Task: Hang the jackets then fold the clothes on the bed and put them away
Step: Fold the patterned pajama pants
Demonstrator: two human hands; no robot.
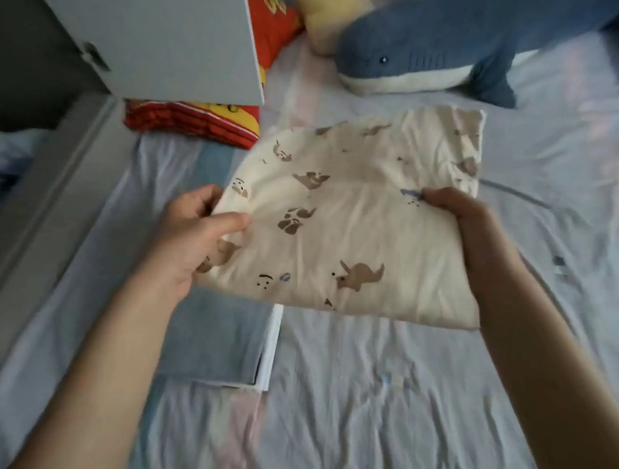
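Observation:
A folded cream garment (pixel 351 224) printed with brown animal shapes is lifted a little above the bed (pixel 348 396). My left hand (pixel 194 238) grips its left edge, thumb on top and fingers underneath. My right hand (pixel 456 213) holds its right edge, fingers curled under the cloth. The far right corner of the garment droops toward the sheet.
A folded blue-grey cloth (pixel 213 343) lies below my left forearm on something white. An open grey cabinet door (pixel 173 42) juts over the bed at top left. A red and yellow cushion (pixel 219 119), a yellow plush (pixel 329 9) and a blue shark plush (pixel 444 41) lie at the head.

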